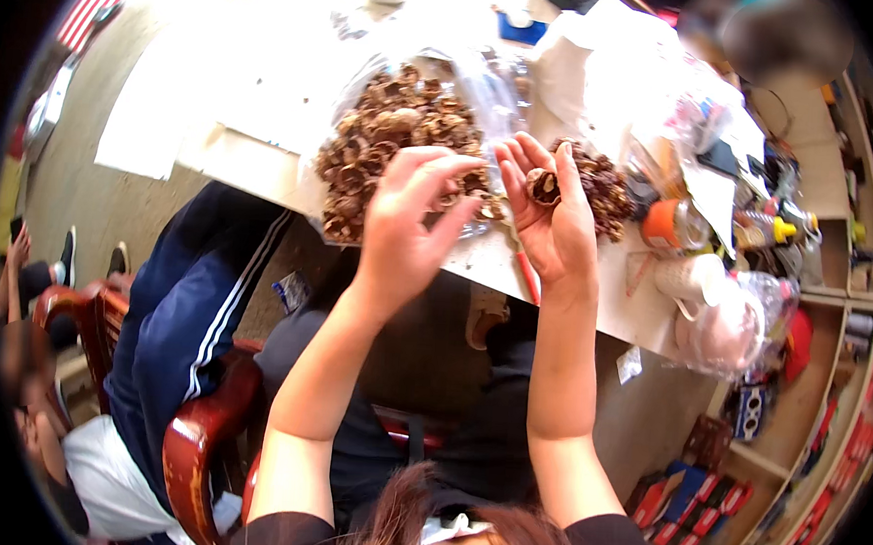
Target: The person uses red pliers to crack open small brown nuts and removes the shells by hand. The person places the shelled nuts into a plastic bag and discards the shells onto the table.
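Observation:
In my right hand, palm up, a partly opened walnut rests against the fingers. My left hand is raised just to its left, thumb and fingers curved apart; I see nothing held in it. Beneath and behind the left hand, a clear plastic bag holds a large heap of broken walnut shells. A pile of dark walnut kernels lies on the white table, just right of and partly behind my right hand. Small shell bits lie between the hands.
A red pen-like tool lies at the table's front edge. To the right stand an orange-labelled jar, a white cup and a pink item in clear plastic. A wooden armchair and people are at the left; shelves line the right.

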The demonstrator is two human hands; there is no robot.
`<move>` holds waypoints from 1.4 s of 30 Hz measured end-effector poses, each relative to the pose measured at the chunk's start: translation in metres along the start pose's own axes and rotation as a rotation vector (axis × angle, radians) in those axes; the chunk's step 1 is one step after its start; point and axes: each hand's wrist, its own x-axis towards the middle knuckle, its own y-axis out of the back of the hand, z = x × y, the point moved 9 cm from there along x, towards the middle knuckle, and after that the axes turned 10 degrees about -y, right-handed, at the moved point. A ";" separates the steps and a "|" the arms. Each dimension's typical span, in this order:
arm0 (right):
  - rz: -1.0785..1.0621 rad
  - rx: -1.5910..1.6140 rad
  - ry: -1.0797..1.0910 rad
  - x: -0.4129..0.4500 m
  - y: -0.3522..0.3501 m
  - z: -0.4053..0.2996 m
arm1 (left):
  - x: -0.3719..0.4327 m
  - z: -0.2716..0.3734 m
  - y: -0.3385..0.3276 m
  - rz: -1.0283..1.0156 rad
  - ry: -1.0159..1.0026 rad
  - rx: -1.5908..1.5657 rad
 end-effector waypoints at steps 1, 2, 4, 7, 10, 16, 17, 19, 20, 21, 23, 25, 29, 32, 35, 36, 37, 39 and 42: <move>-0.038 0.048 -0.071 0.003 -0.009 0.016 | 0.000 0.001 -0.002 -0.023 -0.005 -0.008; -0.103 0.020 -0.102 0.007 -0.013 0.027 | -0.002 0.000 -0.006 -0.038 -0.020 -0.019; -0.077 -0.120 -0.089 0.007 -0.023 0.041 | -0.004 -0.001 -0.007 -0.048 0.003 -0.082; -0.172 -0.217 -0.134 0.009 -0.036 0.062 | -0.012 -0.018 -0.003 -0.049 0.126 -0.130; -0.271 -0.176 -0.184 0.006 -0.059 0.069 | -0.018 -0.035 0.004 0.046 0.264 -0.275; -0.020 -0.862 0.250 0.008 -0.053 0.049 | -0.015 -0.041 0.024 0.100 0.288 -0.186; -0.028 -0.850 0.276 0.008 -0.052 0.050 | -0.015 -0.041 0.025 0.097 0.280 -0.183; 0.048 -1.043 0.437 0.005 -0.054 0.044 | -0.013 -0.037 0.028 0.089 0.217 -0.080; 0.085 -1.131 0.508 0.001 -0.058 0.043 | -0.013 -0.035 0.029 0.096 0.175 -0.024; 0.122 -1.217 0.579 -0.004 -0.062 0.041 | -0.010 -0.030 0.031 0.103 0.134 0.034; 0.106 -1.279 0.668 -0.011 -0.071 0.041 | -0.016 -0.036 0.027 0.059 0.340 -0.119; 0.037 -1.350 0.855 -0.020 -0.080 0.041 | -0.024 -0.046 0.019 0.038 0.509 -0.304; -0.058 -1.472 0.976 -0.021 -0.086 0.040 | -0.040 -0.057 0.003 0.079 0.730 -0.800; -0.049 -1.426 0.994 -0.024 -0.083 0.045 | -0.033 -0.049 0.012 0.031 0.560 -0.478; -0.032 -1.416 1.094 -0.030 -0.084 0.047 | -0.034 -0.045 0.014 0.081 0.475 -0.367; -0.025 -1.418 1.098 -0.031 -0.083 0.047 | -0.032 -0.041 0.015 0.100 0.442 -0.332; 0.010 -1.369 1.108 -0.033 -0.081 0.044 | -0.037 -0.045 0.012 0.137 0.518 -0.433; 0.078 -1.270 1.127 -0.037 -0.079 0.041 | -0.047 -0.051 0.005 0.215 0.666 -0.633; 0.054 -1.292 1.059 -0.035 -0.085 0.040 | -0.041 -0.048 0.008 0.277 0.509 -0.568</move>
